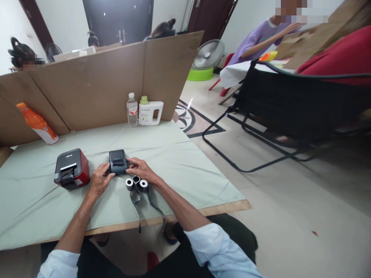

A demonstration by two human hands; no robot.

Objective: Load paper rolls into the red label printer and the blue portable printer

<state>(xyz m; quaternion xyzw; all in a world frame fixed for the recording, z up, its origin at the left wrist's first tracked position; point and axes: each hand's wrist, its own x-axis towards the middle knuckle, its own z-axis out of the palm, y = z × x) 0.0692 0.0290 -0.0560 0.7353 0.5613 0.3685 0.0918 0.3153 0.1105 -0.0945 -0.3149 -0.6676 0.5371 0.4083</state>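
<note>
A small dark grey portable printer [117, 163] lies on the pale green cloth between my hands. My left hand [100, 180] touches its left side with thumb and fingertips. On its right side rest the fingers of my right hand [140, 170]. Together both hands grip it by its sides. Just below my right hand stand three small rolls [136, 183], two with white ends, and dark strips trail from them over the table's front edge. Left of my left hand sits a larger red and black label printer [72, 169] with dark material at its front slot.
A cardboard partition [101, 81] borders the table's back. Before it stand an orange bottle [39, 125], tilted in view, a clear water bottle [132, 112] and a white jug [150, 113]. A black folding chair [284, 100], a fan [208, 55] and a person in purple [257, 36] are at the right.
</note>
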